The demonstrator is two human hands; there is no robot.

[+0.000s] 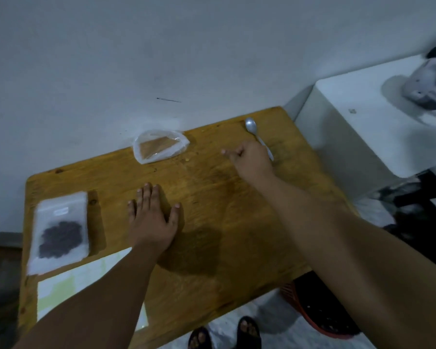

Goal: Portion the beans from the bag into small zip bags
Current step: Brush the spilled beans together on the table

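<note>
The dark beans [61, 239] are seen heaped inside a translucent white plastic bag [61, 205], which is laid flat at the left edge of the worn wooden surface [212, 210]; none are seen outside it. A clear crumpled plastic bag [160, 146] is laid at the far edge. No beans are seen in it, and whether it is one zip bag or a packet of them cannot be told. A silver metal spoon [251, 125] is laid near the far right corner. The right hand [249, 159] is placed over its handle with fingers curled, but whether the grip is clamped on it cannot be told through the blur. The left hand [152, 217] is pressed flat near the middle, its grip apart and empty. Portioning is judged not yet begun: scooping, filling and sealing are all left.
</note>
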